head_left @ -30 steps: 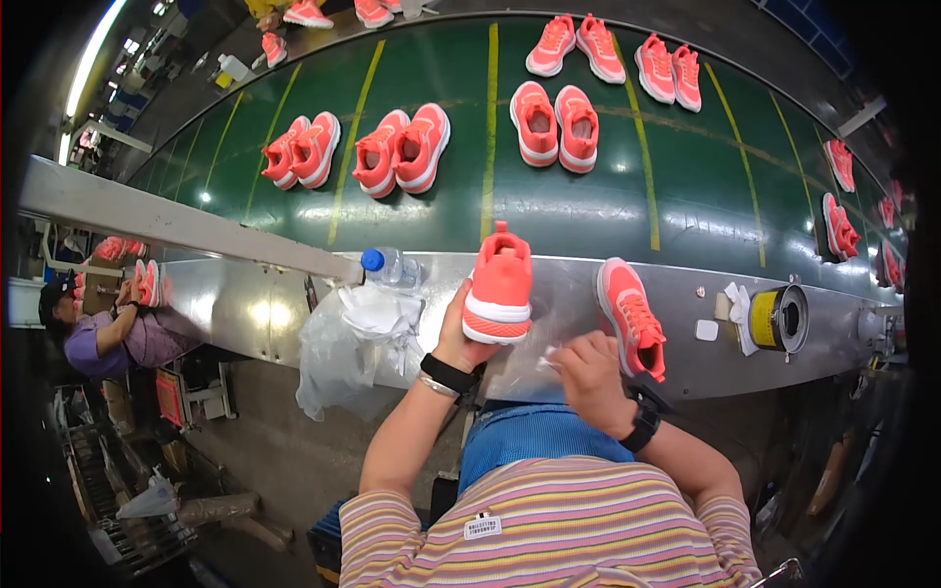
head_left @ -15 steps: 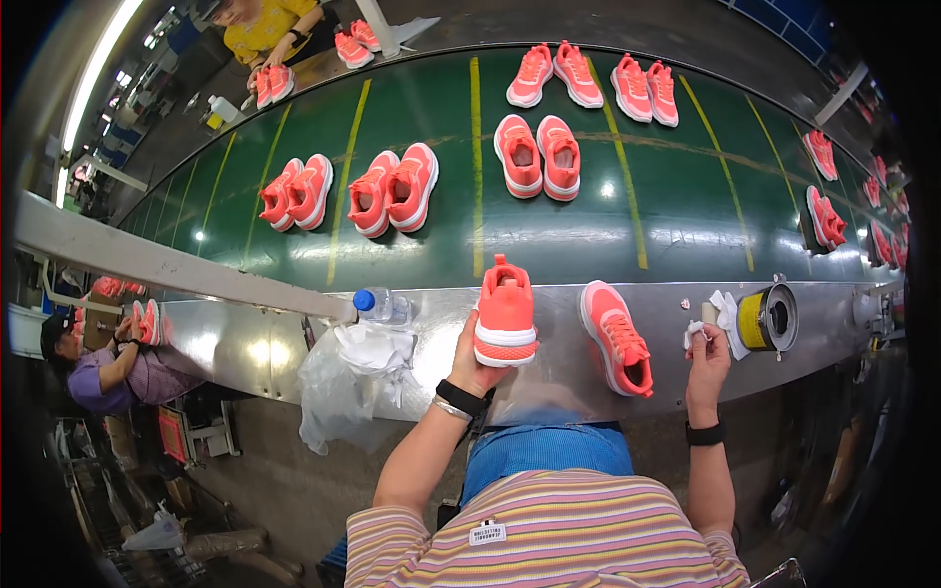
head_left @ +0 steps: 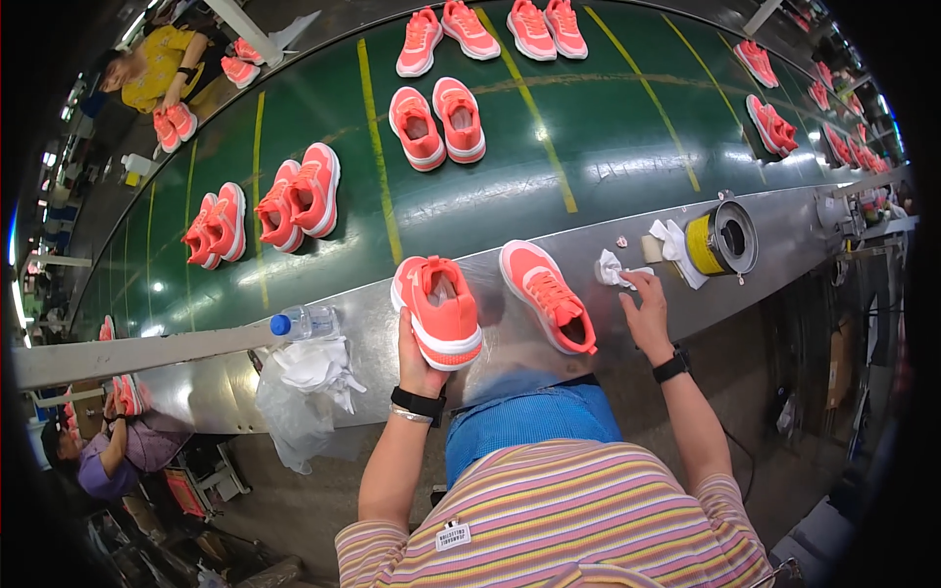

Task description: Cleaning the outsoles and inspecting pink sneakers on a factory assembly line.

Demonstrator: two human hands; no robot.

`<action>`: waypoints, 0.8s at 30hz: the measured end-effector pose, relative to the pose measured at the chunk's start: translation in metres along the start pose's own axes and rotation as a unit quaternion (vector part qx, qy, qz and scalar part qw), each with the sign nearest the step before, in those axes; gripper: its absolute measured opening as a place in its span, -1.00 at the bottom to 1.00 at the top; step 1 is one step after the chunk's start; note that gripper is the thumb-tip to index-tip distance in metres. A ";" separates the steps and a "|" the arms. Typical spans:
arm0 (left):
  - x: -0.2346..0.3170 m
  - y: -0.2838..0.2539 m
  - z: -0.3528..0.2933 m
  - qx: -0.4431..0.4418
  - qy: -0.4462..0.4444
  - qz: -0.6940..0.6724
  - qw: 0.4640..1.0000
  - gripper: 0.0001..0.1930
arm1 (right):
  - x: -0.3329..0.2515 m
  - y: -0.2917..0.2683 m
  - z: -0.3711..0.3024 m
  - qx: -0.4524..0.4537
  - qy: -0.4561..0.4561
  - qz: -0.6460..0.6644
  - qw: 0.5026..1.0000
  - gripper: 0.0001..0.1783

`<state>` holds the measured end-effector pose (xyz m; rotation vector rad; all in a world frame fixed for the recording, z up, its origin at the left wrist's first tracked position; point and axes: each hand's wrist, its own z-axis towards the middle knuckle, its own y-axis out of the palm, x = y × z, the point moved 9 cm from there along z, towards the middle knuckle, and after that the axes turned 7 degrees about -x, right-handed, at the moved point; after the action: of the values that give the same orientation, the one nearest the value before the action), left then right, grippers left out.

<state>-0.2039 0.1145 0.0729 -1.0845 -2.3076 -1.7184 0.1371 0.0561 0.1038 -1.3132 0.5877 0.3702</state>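
My left hand (head_left: 420, 365) grips a coral sneaker (head_left: 453, 318) with a white sole from below and behind, its heel toward me. The shoe is over the metal ledge (head_left: 377, 387). To its right another coral sneaker (head_left: 549, 294) lies on the ledge, toe pointing away. My right hand (head_left: 647, 316) is open, fingers apart, with its fingertips right beside a crumpled white cloth (head_left: 610, 268). Whether they still touch the cloth is hard to tell.
A yellow-wrapped tin (head_left: 708, 245) lies on its side at the right, near white tissue (head_left: 676, 243). A clear bottle (head_left: 312, 321) with a blue cap and a plastic bag (head_left: 294, 392) are at the left. Beyond, the green belt (head_left: 333, 118) carries several sneaker pairs. Two co-workers handle shoes.
The view has swung, shifting the scene. In my left hand the sneaker has tilted, showing more of its opening. My right hand has let go of the white cloth, now on the ledge.
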 end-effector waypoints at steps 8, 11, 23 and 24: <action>-0.040 -0.015 0.001 -0.022 -0.056 -0.044 0.997 -0.48 | -0.025 0.088 0.007 -0.282 0.066 0.143 0.946 -0.55; -0.046 0.001 -0.001 -0.051 -0.082 -0.065 0.993 -0.45 | -0.030 0.094 0.007 -0.427 0.233 0.312 0.816 -0.55; -0.059 0.048 0.001 -0.192 -0.100 -0.134 0.967 -0.42 | -0.050 0.078 -0.012 -0.332 0.261 0.485 0.766 -0.57; -0.061 0.046 -0.001 -0.196 -0.112 -0.150 0.963 -0.41 | -0.051 0.077 -0.016 -0.319 0.245 0.477 0.782 -0.58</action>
<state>-0.1330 0.0895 0.0834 -1.0760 -2.4296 -2.3598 0.0496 0.0618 0.0715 -1.6858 1.7007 1.1545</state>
